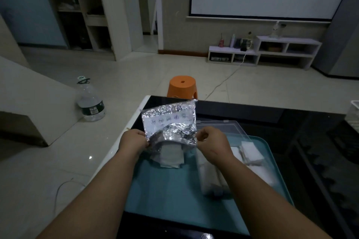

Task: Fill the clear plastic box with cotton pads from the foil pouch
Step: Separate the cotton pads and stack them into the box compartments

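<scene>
Two bare forearms reach in from the bottom edge, the left from about 7 o'clock and the right from about 5 o'clock, converging toward 12. The left hand [134, 141] pinches the 9 o'clock edge of the crinkled silver foil pouch [171, 120]. The right hand [210, 137], fingers curled, pinches its 3 o'clock edge. The backs of both hands face up.

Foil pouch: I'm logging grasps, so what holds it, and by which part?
Both hands hold the foil pouch: the left hand pinches its lower left corner, the right hand its lower right corner.
</scene>
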The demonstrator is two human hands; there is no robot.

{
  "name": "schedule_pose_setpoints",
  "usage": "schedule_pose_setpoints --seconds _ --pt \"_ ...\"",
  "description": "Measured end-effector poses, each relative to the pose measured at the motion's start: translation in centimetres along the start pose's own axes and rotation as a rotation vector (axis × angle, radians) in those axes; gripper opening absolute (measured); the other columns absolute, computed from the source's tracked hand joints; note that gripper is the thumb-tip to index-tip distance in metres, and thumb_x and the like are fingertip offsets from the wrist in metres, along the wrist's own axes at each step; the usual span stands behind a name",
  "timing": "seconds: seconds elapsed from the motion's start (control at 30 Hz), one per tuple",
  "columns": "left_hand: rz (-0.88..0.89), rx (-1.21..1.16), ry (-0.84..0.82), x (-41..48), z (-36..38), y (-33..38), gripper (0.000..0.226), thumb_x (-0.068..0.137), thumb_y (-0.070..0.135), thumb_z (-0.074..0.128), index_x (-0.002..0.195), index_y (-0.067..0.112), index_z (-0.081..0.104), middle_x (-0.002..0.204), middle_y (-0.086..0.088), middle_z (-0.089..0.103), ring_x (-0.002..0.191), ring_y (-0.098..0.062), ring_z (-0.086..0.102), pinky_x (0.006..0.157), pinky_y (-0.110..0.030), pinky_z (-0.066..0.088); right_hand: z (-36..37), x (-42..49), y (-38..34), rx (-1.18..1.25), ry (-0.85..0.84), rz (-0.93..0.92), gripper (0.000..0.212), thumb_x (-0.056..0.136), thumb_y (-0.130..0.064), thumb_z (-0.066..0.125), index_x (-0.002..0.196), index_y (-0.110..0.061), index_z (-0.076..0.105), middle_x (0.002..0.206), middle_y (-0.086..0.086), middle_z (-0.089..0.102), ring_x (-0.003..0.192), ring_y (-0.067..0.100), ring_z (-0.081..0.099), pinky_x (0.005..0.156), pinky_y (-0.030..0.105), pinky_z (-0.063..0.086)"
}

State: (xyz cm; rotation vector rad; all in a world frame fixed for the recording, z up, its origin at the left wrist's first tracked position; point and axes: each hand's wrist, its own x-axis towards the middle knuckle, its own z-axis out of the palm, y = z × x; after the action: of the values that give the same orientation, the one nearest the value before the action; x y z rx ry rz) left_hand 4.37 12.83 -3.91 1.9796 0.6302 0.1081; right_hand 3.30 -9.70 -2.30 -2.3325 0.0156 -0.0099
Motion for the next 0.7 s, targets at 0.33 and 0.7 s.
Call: schedule_pose_setpoints --seconds 0.33,0.7 --pt "0.055 -0.036 0.096 0.2 -0.3 -0.1 0.012 0.063 -0.008 0.053 0.061 0.004 0.058 0.062 -0.011 0.051 0.062 -0.023 0.046 0.058 -0.029 0.034 -0.5 0.0 -0.2 0.052 -0.024 0.044 0.016 0.083 -0.015 0.067 0.096 -0.024 0.065 0.093 0.000 0.070 0.085 0.019 0.064 0.077 0.036 0.054" --pt "0.197 -0.081 0.144 -0.4 0.1 0.8 0.016 0.079 0.002 0.063 0.084 0.016 0.055 0.080 0.002 0.058 0.072 -0.018 0.053 0.058 -0.028 0.040 -0.9 -0.6 -0.5 0.185 0.109 0.018 0.030 0.092 -0.019 0.062 0.112 -0.027 0.041 0.094 -0.002 0.060 0.085 0.020 0.061 0.072 0.033 0.047"
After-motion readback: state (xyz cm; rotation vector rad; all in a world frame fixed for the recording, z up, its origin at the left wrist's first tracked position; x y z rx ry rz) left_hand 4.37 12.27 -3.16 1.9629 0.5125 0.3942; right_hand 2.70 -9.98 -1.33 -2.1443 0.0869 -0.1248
